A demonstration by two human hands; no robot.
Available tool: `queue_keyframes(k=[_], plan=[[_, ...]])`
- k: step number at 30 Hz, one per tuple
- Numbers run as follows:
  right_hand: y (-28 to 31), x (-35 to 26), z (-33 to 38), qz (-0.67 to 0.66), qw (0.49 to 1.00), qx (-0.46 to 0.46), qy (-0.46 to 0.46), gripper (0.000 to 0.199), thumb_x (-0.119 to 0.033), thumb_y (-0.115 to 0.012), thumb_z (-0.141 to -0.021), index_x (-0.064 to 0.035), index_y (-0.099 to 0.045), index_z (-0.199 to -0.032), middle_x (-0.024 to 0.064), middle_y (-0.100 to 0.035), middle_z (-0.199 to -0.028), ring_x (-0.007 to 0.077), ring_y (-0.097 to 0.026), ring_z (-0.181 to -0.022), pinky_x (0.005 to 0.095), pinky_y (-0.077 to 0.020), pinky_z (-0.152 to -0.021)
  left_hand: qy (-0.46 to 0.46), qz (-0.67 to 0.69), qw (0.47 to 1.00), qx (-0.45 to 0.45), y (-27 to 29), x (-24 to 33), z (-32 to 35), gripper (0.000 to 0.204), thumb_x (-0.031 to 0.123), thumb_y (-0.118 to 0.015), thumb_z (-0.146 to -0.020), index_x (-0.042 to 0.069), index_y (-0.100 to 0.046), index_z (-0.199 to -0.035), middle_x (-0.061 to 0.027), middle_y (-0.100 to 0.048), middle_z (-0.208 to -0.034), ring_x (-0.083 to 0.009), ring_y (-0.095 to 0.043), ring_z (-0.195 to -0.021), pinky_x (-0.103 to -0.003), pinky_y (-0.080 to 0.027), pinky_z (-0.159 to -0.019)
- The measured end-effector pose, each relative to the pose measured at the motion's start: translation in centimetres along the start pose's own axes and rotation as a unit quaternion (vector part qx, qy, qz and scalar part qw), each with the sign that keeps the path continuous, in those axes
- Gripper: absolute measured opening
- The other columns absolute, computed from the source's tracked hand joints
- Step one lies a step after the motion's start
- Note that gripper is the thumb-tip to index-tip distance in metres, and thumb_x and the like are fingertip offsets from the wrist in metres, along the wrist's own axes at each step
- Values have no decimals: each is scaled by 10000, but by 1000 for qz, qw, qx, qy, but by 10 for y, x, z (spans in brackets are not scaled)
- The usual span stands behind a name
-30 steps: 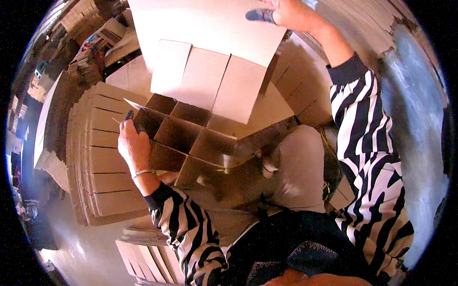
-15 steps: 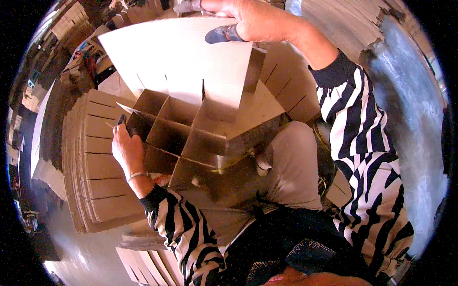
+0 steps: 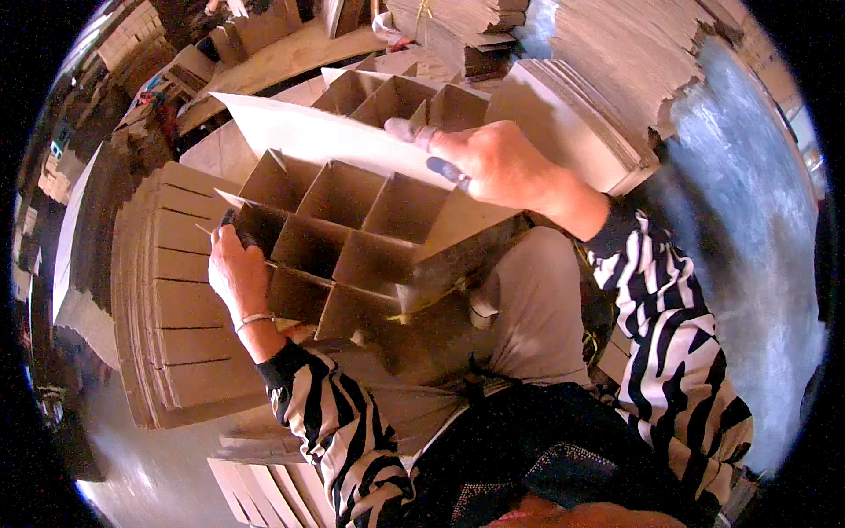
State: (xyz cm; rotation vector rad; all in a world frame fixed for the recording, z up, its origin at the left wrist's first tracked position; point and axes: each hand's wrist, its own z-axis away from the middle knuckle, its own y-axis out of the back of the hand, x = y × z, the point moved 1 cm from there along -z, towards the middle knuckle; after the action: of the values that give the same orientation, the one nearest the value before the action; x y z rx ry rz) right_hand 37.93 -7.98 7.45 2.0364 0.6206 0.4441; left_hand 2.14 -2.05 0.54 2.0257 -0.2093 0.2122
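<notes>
Both hands grasped cardboard: the divider grid (image 3: 339, 198), mid-view, was held at nine o'clock by the left hand (image 3: 239, 271), apparently for steadiness; the panel (image 3: 308, 132), at its twelve, was right hand (image 3: 497, 163)-supported, seemingly against toppling.

My left grip (image 3: 238, 271) has the brown cardboard divider (image 3: 336, 195) by its left edge; it is a lattice of crossed strips forming rows of open-topped cells, set askew in front of me. Along its far side a long pale cardboard panel (image 3: 308, 137) slants from upper left to lower right, its top edge pinched in my right grip (image 3: 502, 167).
</notes>
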Motion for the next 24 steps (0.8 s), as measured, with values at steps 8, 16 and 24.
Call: queue_keyframes(k=[8,16,24], plan=[[8,-4,-3,-180,982,56,11,539,-93,-661,-859,-133,-502,-1372,145,-663,-783,317,-637,-613,397,-511,-558,1,-3,1000,0,0,-8,-1,316,65,-529,-756,17,-577,-1064,-176,-612,-1063,-389,-607,-946,-466,-494,-801],[-7,15,2,-160,981,108,-15,561,-47,-654,-828,-162,-519,-1360,174,-625,-717,324,-618,-579,408,-472,-541,5,-6,999,-32,5,-11,-2,366,57,-536,-750,28,-578,-1113,-170,-618,-1096,-385,-604,-971,-462,-491,-818],[-19,-2,-4,-99,991,35,-78,424,-114,-581,-819,-137,-585,-1242,177,-617,-673,383,-635,-632,490,-493,-569,3,-8,999,-49,8,-1,0,321,40,-534,-728,11,-575,-1045,-182,-619,-1070,-404,-595,-960,-470,-485,-815]])
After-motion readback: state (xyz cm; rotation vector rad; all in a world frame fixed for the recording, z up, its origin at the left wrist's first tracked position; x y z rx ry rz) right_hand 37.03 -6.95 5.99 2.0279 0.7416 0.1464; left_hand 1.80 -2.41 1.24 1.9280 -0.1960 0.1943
